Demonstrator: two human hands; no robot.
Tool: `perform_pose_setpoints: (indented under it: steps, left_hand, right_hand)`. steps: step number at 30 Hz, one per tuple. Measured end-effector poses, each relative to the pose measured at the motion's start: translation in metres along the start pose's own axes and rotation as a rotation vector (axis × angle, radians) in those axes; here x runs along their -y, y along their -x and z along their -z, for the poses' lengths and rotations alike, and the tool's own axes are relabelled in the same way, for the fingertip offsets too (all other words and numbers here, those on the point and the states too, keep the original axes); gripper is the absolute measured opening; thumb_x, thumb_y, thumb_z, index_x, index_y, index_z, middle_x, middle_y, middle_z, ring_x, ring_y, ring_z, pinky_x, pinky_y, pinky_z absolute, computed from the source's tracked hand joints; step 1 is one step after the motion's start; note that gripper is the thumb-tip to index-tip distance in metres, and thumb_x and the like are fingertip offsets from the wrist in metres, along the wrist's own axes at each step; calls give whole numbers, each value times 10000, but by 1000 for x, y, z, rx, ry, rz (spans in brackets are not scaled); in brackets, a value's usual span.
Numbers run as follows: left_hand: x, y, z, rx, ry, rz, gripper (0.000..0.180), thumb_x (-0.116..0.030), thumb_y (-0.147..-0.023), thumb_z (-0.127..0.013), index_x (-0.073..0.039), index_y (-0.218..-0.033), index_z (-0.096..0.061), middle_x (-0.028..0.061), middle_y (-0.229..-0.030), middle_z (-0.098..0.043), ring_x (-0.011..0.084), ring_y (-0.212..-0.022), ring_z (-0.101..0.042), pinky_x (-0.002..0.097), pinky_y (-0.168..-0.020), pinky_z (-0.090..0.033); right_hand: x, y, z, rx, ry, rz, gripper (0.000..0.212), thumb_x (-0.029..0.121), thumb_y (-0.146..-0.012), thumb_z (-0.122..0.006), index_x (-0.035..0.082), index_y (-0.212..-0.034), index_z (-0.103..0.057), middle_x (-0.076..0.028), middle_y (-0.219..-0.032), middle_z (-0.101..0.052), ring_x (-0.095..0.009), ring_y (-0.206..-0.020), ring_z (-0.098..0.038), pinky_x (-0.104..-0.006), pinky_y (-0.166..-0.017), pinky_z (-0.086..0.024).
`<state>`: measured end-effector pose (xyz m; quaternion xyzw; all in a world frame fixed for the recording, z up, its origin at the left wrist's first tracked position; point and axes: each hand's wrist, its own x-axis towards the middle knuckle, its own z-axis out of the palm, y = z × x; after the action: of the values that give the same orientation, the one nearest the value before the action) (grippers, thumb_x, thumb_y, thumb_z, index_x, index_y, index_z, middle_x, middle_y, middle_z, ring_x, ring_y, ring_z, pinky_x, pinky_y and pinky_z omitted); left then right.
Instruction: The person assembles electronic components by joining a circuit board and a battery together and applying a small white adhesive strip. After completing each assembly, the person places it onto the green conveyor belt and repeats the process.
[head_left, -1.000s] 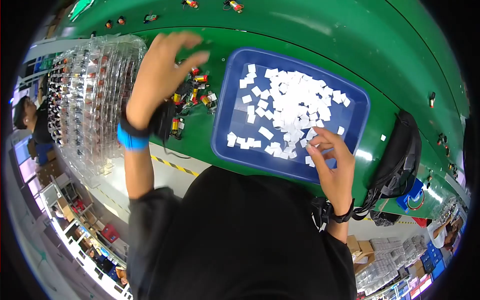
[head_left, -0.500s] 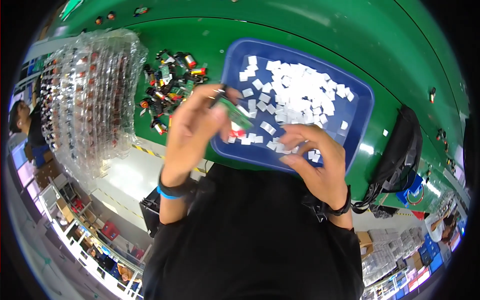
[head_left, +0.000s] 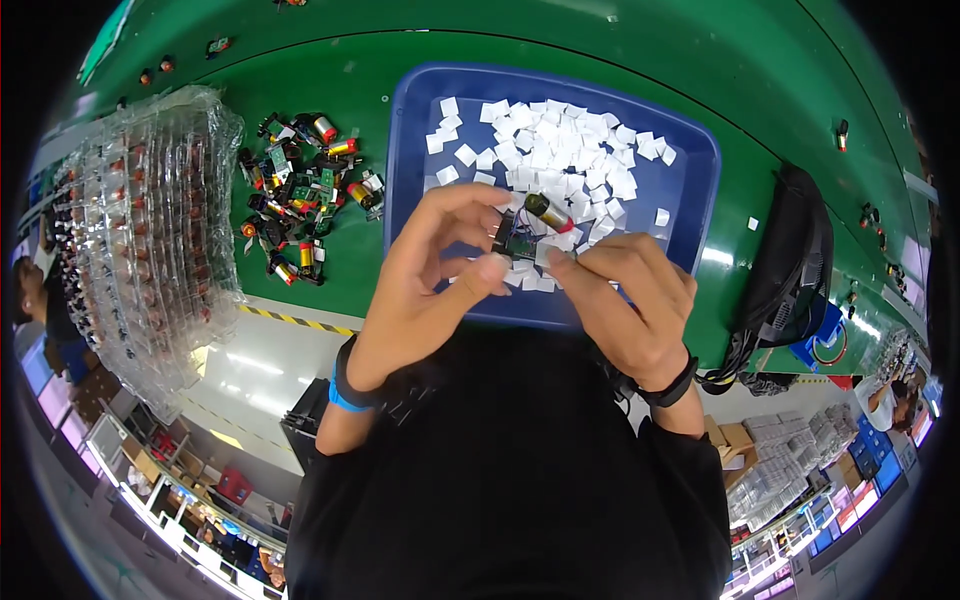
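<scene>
My left hand [head_left: 425, 275] grips a small dark circuit board [head_left: 518, 242] between thumb and fingers, above the near part of a blue tray [head_left: 398, 135]. Wired to the board is a short yellowish cylinder [head_left: 548, 212] with a red end, probably a battery. My right hand [head_left: 632, 305] is pinched at the board's right edge. A small white square [head_left: 543, 252] shows at its fingertips, against the board; whether it is stuck there cannot be seen. Many similar white squares [head_left: 575, 145] lie loose in the tray.
Left of the tray lies a pile of boards with cylinders [head_left: 305, 185]. Beyond it stands a stack of clear plastic trays [head_left: 150, 220] holding parts. A black bag [head_left: 790, 260] rests at the right, near a blue object [head_left: 822, 335]. A few loose parts are scattered farther off.
My left hand has turned the board and brought it right, over the tray, so the cylinder now shows on top. My right hand's apart fingers have closed at the board's edge.
</scene>
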<state>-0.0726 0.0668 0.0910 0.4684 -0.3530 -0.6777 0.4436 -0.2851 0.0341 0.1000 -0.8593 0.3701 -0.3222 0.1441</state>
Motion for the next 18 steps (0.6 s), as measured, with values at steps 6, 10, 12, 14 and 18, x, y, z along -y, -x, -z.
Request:
perform_pose_setpoints:
  steps: [6,10,12,14,18]
  left_hand:
    - [7,0,-1,-74,-557,-308,331,-84,-844,-789,-35,-1144,-659,109,-1205,-530,216,-1024,-580,338,-824,-523]
    - [4,0,-4,-82,-852,-454,300,-47,-786,-818,-87,-1063,-712,82,-1138,-538,237,-909,-575,342,-733,-511]
    - [-2,0,-8,-103,-1102,-521,267,-58,-783,-821,-93,-1026,-719,71,-1075,-548,245,-852,-559,343,-696,-489]
    - [-3,3,-12,-74,-1107,-521,248,-66,-787,-818,-92,-1011,-716,72,-1041,-550,247,-822,-555,344,-674,-478]
    - [-6,9,-8,49,-1059,-425,211,-91,-817,-803,-85,-1002,-702,67,-953,-557,229,-747,-547,337,-610,-460]
  right_hand:
    - [-2,2,2,37,55,57,333,5,-583,-788,58,-910,-757,-17,-784,-582,-180,-701,-626,-272,-533,-480]
    - [-1,4,3,80,104,85,352,12,-563,-760,54,-913,-754,-18,-786,-586,-178,-697,-625,-269,-528,-479]
    - [-3,5,1,83,116,76,356,19,-555,-745,48,-910,-751,-20,-788,-589,-180,-693,-623,-268,-527,-478]
    - [-5,6,0,83,113,44,351,22,-559,-744,47,-909,-750,-20,-790,-591,-181,-697,-624,-269,-529,-480]
    - [-11,9,2,78,104,1,343,26,-567,-742,43,-910,-748,-21,-798,-596,-184,-706,-625,-272,-536,-485]
